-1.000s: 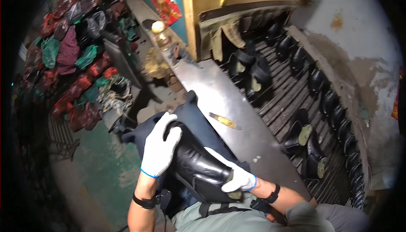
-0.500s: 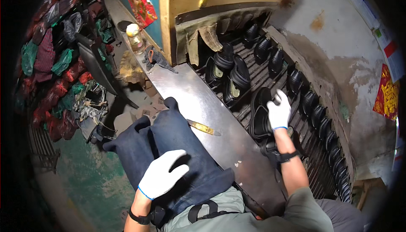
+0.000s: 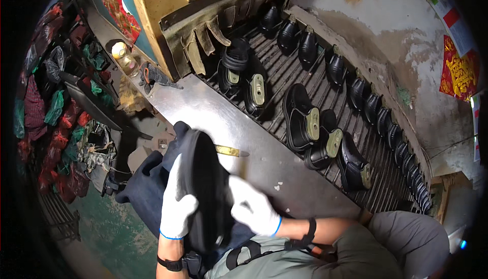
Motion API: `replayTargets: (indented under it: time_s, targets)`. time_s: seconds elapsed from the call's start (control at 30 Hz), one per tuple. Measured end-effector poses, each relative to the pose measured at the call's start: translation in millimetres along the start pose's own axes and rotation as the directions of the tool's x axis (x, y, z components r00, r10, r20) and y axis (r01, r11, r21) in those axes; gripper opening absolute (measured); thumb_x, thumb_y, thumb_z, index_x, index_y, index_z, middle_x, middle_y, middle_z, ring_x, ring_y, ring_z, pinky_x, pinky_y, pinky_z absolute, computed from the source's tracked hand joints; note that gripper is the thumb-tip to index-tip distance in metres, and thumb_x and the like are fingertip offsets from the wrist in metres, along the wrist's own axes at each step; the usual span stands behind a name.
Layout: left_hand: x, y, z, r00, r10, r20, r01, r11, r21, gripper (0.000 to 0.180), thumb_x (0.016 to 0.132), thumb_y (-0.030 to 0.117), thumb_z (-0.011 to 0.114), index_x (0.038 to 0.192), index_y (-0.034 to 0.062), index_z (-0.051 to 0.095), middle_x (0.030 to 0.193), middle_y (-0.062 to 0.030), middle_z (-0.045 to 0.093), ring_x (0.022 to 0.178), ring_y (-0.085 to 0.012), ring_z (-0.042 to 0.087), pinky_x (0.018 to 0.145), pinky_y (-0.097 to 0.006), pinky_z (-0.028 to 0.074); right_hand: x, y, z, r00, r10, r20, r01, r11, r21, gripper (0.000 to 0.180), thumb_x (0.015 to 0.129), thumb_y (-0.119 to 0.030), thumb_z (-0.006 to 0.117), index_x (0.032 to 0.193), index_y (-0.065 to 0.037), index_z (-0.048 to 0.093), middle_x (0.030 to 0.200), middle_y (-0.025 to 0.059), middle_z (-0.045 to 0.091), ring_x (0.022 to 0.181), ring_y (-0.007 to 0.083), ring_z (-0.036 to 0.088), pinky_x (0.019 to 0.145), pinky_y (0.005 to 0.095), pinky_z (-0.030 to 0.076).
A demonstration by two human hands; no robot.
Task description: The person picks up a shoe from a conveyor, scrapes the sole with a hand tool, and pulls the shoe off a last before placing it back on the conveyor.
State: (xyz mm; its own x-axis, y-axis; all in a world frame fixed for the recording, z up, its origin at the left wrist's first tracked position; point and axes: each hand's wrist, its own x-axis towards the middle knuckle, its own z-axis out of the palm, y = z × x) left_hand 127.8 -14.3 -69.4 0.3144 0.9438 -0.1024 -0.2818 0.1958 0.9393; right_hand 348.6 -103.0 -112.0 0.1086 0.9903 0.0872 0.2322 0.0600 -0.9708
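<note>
A black shoe (image 3: 204, 182) is held over my lap, its dark sole side turned up and somewhat blurred. My left hand (image 3: 176, 202), in a white glove with a blue cuff, grips its left side. On its right side, my gloved right hand (image 3: 252, 209) closes against the shoe, the fingertips partly hidden behind it. Under the shoe, a dark blue apron (image 3: 147, 182) covers my legs. Just right of the shoe's upper end, a knife with a yellow-wrapped handle (image 3: 229, 150) lies on the metal bench (image 3: 274, 169).
Right of the bench, a slatted rack (image 3: 277, 70) carries several black shoes (image 3: 298, 119) on lasts, with a long row along the wall. A glass jar (image 3: 125, 60) and a dark grey cloth (image 3: 156, 75) sit at the bench's far end. Bagged bundles (image 3: 56, 106) are piled at left.
My right hand has come back from the rack to my lap, and a black shoe is now between both hands. My left hand has closed on it. The view has shifted.
</note>
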Motion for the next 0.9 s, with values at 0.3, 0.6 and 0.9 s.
replayTargets:
  time_s: [0.3,0.6,0.9]
  targets:
    - [-67,9,-34,0.933,-0.010,-0.359,0.033,0.998,0.056,0.063,0.088,0.011,0.083,0.146,-0.0046,0.063,0.130,-0.0140,0.076,0.115,-0.0253,0.074,0.105,-0.038,0.056,271,149,-104,0.785,0.355,-0.508,-0.517,0.827,-0.221,0.123,0.074,-0.036,0.095,0.175,-0.006,0.030,0.164,0.0371,0.050,0.149,0.0487,0.055,0.123,0.0514,0.048]
    - [-58,-5,-75,0.858,0.045,-0.511,0.071,0.976,0.205,0.048,0.098,0.002,0.072,0.145,-0.0042,0.064,0.130,-0.0076,0.072,0.117,-0.0184,0.066,0.107,-0.032,0.051,138,24,-177,0.953,0.283,0.105,0.139,-0.101,-0.985,0.104,0.074,-0.052,0.095,0.165,-0.022,0.055,0.174,0.0258,0.040,0.158,0.0592,0.035,0.123,0.0660,0.041]
    - [-38,-5,-63,0.912,0.003,-0.411,0.059,0.989,0.138,0.041,0.099,0.001,0.068,0.140,-0.0050,0.067,0.128,-0.0074,0.073,0.115,-0.0165,0.066,0.104,-0.031,0.051,109,73,-195,0.897,0.439,0.044,0.196,-0.308,-0.931,0.095,0.078,-0.054,0.094,0.162,-0.027,0.059,0.176,0.0157,0.041,0.154,0.0707,0.030,0.107,0.0658,0.054]
